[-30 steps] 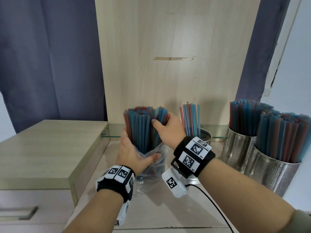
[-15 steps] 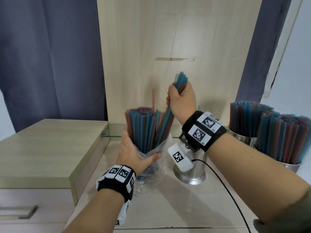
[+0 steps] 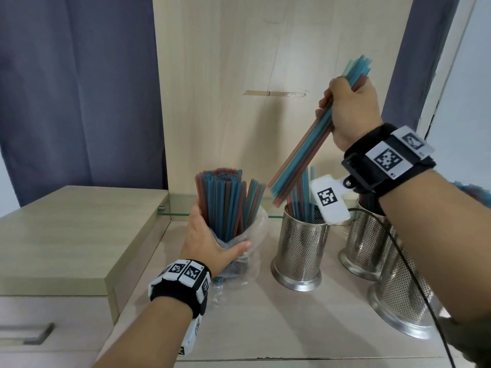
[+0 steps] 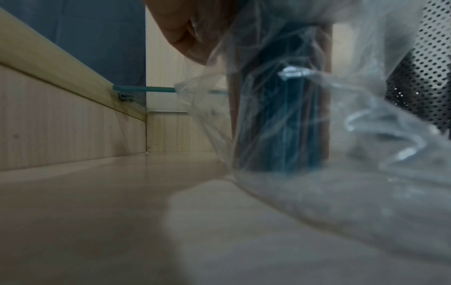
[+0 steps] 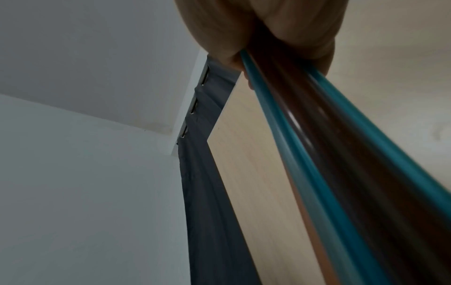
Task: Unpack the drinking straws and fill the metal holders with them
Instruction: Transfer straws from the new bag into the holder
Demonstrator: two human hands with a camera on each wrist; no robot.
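Observation:
My left hand (image 3: 210,243) grips a clear plastic bag (image 3: 252,229) holding an upright bundle of blue and red straws (image 3: 225,203); the left wrist view shows the bag (image 4: 366,135) and the straws (image 4: 280,119) standing on the counter. My right hand (image 3: 348,112) is raised and grips a handful of straws (image 3: 305,155) tilted down to the left, their lower ends just above and left of a perforated metal holder (image 3: 300,248). That holder has a few straws (image 3: 301,200) in it. In the right wrist view my fingers (image 5: 280,38) wrap the handful (image 5: 329,154).
Two more perforated holders (image 3: 369,248) (image 3: 403,296) stand at the right, partly hidden by my right arm. A raised wooden cabinet top (image 3: 74,235) lies left of the counter (image 3: 265,328). A wooden panel (image 3: 265,75) and dark curtains (image 3: 74,88) stand behind.
My right hand pulled a handful of straws out of the bag, lifted it and carried it right, over the nearest holder. The left hand stayed on the bag.

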